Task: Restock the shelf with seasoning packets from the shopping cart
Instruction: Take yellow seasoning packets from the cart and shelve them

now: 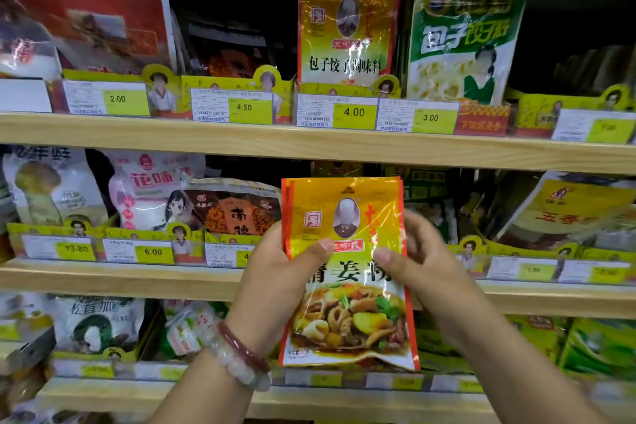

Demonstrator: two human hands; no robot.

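Left hand [275, 272] and right hand [423, 262] grip one seasoning packet [347, 272] upright before the middle shelf [103, 279]; next, probably slot it behind the matching row.

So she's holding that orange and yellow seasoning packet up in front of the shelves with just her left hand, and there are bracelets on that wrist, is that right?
Not quite: both hands hold the seasoning packet. The head view shows the left hand gripping its left edge and the right hand its right edge, thumbs on the front. The bracelets are indeed on the left wrist, and the packet is in front of the shelves.
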